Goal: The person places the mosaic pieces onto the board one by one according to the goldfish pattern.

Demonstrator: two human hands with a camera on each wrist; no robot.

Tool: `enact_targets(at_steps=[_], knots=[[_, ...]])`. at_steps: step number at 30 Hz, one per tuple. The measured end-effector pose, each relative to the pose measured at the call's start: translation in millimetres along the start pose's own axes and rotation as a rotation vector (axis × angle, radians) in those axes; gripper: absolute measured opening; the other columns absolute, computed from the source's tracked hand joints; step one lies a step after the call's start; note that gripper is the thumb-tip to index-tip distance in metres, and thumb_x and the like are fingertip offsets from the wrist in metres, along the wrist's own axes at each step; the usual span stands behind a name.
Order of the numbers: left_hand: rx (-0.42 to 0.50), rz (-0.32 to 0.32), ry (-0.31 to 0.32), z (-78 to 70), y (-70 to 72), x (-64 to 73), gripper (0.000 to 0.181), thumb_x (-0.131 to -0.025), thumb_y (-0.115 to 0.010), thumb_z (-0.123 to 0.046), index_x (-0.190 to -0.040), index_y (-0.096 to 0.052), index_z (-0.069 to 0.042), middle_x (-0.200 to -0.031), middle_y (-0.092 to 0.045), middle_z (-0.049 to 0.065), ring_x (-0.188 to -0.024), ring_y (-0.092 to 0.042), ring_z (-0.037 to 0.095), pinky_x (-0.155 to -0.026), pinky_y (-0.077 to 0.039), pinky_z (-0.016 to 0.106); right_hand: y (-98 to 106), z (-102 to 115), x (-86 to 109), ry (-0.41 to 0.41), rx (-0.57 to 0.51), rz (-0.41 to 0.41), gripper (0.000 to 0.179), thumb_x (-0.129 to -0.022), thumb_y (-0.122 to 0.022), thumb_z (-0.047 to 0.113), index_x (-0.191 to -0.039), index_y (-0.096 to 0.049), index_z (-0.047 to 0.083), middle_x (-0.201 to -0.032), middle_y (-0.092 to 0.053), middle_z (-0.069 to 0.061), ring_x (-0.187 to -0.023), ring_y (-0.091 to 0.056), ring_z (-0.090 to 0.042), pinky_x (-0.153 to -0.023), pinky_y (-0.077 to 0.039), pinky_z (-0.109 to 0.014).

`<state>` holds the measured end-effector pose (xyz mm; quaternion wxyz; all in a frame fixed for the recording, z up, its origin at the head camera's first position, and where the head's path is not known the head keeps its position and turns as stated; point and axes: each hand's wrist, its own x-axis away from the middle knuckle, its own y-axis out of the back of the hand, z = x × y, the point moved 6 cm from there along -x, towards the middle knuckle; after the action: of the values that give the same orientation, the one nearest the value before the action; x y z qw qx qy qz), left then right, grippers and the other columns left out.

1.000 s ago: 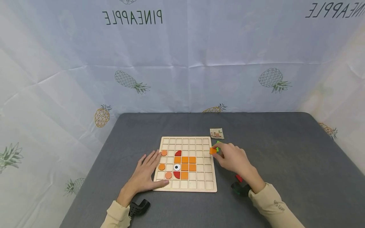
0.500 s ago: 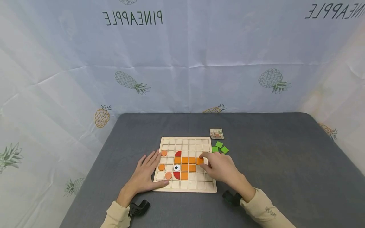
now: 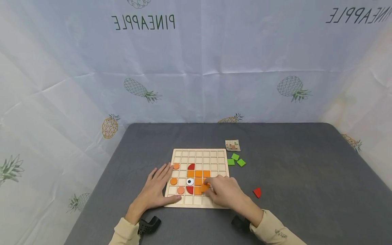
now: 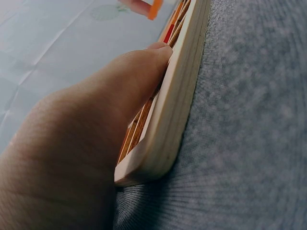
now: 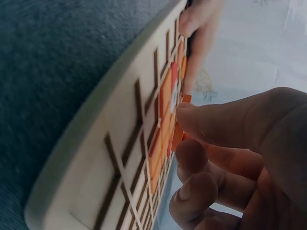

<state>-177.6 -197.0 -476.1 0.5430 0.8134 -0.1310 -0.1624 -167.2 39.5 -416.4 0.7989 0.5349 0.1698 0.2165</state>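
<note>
A light wooden grid board [image 3: 218,158] lies on the table. My left hand [image 3: 156,187] rests along its left edge with fingers spread, the thumb at the near edge. My right hand [image 3: 226,192] pinches an orange square tile [image 3: 205,188] between thumb and finger over the board's middle. In the right wrist view that orange tile [image 5: 187,98] stands tilted above the grid. Set in the board are several orange squares [image 3: 198,174], two red quarter-round pieces [image 3: 191,166], a white eye disc [image 3: 190,181] and three orange discs [image 3: 173,181]. The right hand hides part of the grid.
Three green square tiles [image 3: 241,162] lie off the board's upper right corner. Behind them is a small pattern card [image 3: 232,145]. A loose red quarter-round piece [image 3: 257,192] lies right of the board. A pineapple-print cloth [image 3: 202,51] hangs behind the grey table [image 3: 294,163].
My right hand has carried the orange tile from the board's right edge leftward and nearer to me, over the grid. The green tiles and loose red piece are now uncovered. The left hand stays.
</note>
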Motion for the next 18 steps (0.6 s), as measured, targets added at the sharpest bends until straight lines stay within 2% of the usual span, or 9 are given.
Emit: enact_targets(at_steps=[4,8,13,18], knots=[[-0.004,-0.002,0.001,-0.5,0.1,0.1,0.11,-0.08,-0.067,-0.073,-0.162,-0.03,-0.008,-0.17,-0.028,0.012,-0.157,-0.028,0.035,-0.124,-0.016,0.062,-4.8,0.4,0.0,0.014,0.01,0.005,0.021,-0.089,-0.077,0.021,-0.108,-0.078,0.012,-0.079,-0.073,0.001,-0.05,-0.039,-0.004,-0.042,-0.029,-0.023],[-0.006,0.003,0.006,-0.5,-0.1,0.2,0.111,-0.08,-0.067,-0.073,-0.162,-0.03,-0.008,-0.17,-0.028,0.012,-0.157,-0.028,0.035,-0.124,-0.016,0.062,-8.1,-0.2,-0.2,0.017,0.016,0.003,0.02,-0.089,-0.077,0.02,-0.108,-0.078,0.012,-0.074,-0.07,0.002,-0.049,-0.039,-0.004,-0.041,-0.029,-0.022],[-0.007,-0.002,0.008,-0.9,0.6,0.1,0.111,-0.079,-0.068,-0.072,-0.162,-0.03,-0.008,-0.17,-0.028,0.012,-0.157,-0.028,0.035,-0.124,-0.016,0.063,-9.2,-0.5,-0.7,0.019,0.042,-0.018,0.019,-0.089,-0.077,0.019,-0.107,-0.079,0.012,-0.076,-0.073,0.001,-0.049,-0.039,-0.004,-0.041,-0.03,-0.022],[-0.005,-0.004,0.002,-1.4,0.9,0.2,0.111,-0.079,-0.068,-0.072,-0.161,-0.031,-0.007,-0.17,-0.028,0.012,-0.157,-0.028,0.035,-0.123,-0.016,0.063,-10.0,-1.5,-2.3,0.002,0.059,-0.026,0.017,-0.089,-0.077,0.02,-0.104,-0.079,0.012,-0.065,-0.062,0.006,-0.049,-0.034,-0.004,-0.041,-0.024,-0.023]])
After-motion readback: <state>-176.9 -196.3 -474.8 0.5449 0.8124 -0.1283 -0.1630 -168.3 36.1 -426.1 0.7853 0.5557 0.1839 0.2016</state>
